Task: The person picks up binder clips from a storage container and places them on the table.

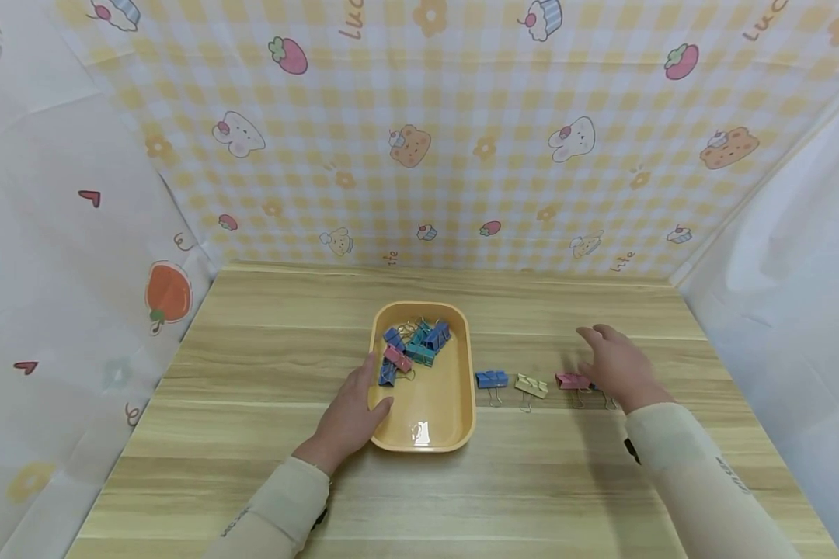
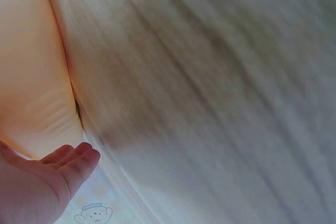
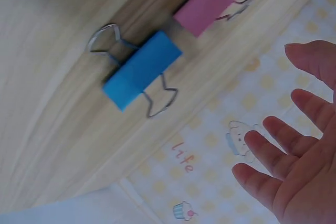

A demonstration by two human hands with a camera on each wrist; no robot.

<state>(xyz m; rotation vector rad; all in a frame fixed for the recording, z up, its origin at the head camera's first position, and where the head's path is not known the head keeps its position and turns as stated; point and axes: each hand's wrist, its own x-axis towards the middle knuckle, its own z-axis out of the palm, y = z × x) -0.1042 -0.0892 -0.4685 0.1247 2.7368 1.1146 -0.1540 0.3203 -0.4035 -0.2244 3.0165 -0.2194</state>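
An orange-yellow tray (image 1: 422,446) sits on the table, holding several blue, teal and pink binder clips (image 1: 419,355). My left hand (image 1: 349,411) rests against the tray's left side, thumb reaching over the rim. Its fingers (image 2: 79,166) look fairly straight beside the tray wall in the left wrist view. To the right lies a row of binder clips: a blue one (image 1: 492,379), a pale yellow one (image 1: 531,386), a pink one (image 1: 572,380) and another blue clip (image 3: 142,69). My right hand (image 1: 622,369) hovers over that last clip with fingers spread, holding nothing, and partly hides it in the head view.
The wood-grain table (image 1: 287,310) ends at a yellow checked cloth (image 1: 454,194) hanging behind it. White cloths hang along the left side (image 1: 56,256) and the right side (image 1: 797,256).
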